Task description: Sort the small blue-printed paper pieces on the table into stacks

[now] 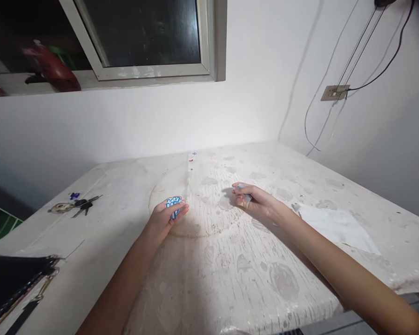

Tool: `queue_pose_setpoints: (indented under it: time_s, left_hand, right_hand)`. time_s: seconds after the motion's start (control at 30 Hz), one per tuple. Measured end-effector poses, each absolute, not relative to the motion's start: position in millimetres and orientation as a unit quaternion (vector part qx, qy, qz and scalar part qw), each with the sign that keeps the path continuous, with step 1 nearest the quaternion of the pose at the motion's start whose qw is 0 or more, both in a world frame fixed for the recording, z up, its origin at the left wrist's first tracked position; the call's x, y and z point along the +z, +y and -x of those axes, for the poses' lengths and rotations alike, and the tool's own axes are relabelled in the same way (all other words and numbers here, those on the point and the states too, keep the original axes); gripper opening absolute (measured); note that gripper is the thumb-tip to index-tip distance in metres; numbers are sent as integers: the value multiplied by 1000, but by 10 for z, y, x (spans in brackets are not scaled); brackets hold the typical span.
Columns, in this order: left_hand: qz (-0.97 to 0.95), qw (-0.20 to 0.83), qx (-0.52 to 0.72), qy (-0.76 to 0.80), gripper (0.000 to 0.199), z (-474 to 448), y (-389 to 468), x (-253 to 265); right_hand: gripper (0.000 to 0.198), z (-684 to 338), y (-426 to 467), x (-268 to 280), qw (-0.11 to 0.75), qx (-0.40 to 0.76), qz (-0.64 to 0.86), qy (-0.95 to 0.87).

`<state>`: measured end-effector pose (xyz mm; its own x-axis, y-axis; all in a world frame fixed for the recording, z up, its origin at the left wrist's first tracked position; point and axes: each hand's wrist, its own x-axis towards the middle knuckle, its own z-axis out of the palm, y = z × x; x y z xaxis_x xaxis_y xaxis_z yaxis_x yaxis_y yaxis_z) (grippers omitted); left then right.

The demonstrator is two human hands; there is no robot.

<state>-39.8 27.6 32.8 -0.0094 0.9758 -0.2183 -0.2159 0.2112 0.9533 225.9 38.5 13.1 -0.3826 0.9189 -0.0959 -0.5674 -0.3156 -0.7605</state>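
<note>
A small flat piece with a blue-and-white pattern (173, 202) rests in my left hand (163, 217), the thumb pressed across it. Its lower part is covered by my fingers. My right hand (256, 200) is curled around a pale bluish-white piece (244, 194), perhaps cloth or paper; its kind does not show clearly. Both hands are just above the table, apart from each other. Under and between them a large faint ring mark (195, 236) shows on the pale, plastic-covered table (209, 279).
A bunch of keys (84, 204) lies at the left, behind a black zipped pouch (17, 284). A white cloth or paper (338, 227) is spread near my right forearm. Small red and blue marks show at the back. Cables hang by a wall socket (335, 92).
</note>
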Motion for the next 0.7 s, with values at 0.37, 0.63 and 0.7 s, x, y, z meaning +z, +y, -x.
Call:
queue_pose_setpoints:
  time_s: [0.37, 0.63, 0.7]
  left_hand:
    - [-540, 433, 475, 544, 31, 467, 393, 851]
    - [-599, 398, 499, 484, 15, 29, 892, 1589]
    - [-624, 380, 505, 459, 22, -67, 911, 1724]
  right_hand:
    - [27, -2227, 469, 676, 433, 614, 423, -507]
    - [15, -1884, 855, 1411, 489, 520, 378, -589]
    - [14, -1802, 841, 1524, 490, 487, 386, -611]
